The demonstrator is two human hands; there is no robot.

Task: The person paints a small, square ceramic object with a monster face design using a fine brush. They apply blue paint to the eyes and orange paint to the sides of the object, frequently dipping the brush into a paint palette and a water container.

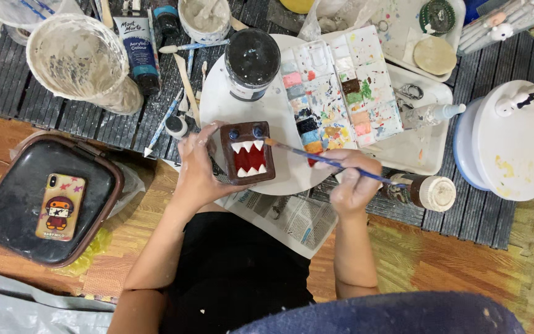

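Centrally, brown toothy block [248,152] in left hand [196,170], blue-labelled paint tube [138,51] beyond.

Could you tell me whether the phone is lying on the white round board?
No, the phone lies on the dark tray, well left of the white round board.

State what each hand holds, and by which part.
Left hand grips the brown toothy figure by its left side; right hand holds a paintbrush along its blue handle.

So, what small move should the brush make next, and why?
Probably ease the brush tip left onto the brown box figure. The right hand holds the tip just beside its upper right edge, and the left hand steadies the figure.
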